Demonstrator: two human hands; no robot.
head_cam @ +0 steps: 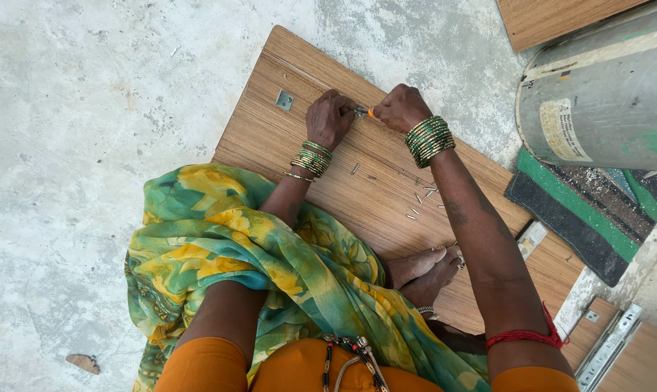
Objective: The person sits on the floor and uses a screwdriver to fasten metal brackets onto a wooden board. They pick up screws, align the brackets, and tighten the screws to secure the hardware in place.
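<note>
Both hands are working close together near the far edge of a long brown wood-grain laminate board (386,181) lying on the grey concrete floor (89,145). The right hand (401,107) is gripping an orange-handled screwdriver (366,112) in a closed fist, and the left hand (330,117) is curling its fingers down at the tip, pinching whatever's there (too small to tell). Small silver screws (423,197) are lying scattered on the board, with a square metal plate (284,99) just left of the hands.

Carpentry worksite: concrete floor (74,145), laminate boards (386,181), loose screws (423,199).
</note>
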